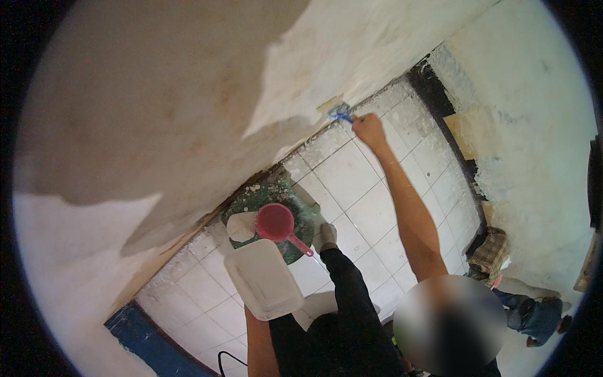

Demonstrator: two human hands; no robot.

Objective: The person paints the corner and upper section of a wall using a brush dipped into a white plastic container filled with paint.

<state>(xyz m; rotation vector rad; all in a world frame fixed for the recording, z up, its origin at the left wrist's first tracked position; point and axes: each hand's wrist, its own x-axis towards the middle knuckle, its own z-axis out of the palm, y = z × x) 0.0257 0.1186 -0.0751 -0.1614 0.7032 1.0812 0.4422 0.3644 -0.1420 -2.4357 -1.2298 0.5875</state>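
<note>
My right hand [368, 129] grips the blue handle of a small tool [341, 112], a scraper or brush. Its head meets the lower part of the pale wall [292, 75], just above the floor joint. Beneath a whitish rectangular plastic tub [264, 282], my left forearm [259, 346] ends; the tub hides that hand, which supports it in front of my legs. Little can be made out inside the tub. Beyond it, a pink dipper with a handle [275, 222] sits over a round green, white-spattered surface [304, 221], beside a pale white object [241, 227].
White floor tiles [346, 179] bear pale spatters along the wall. A dark skirting band [431, 87] with beige patches edges the right wall. Checked cloth [492, 247] and dark blue clothing [530, 315] are at the right. A blue band [150, 339] runs at lower left, near a black cable [226, 353].
</note>
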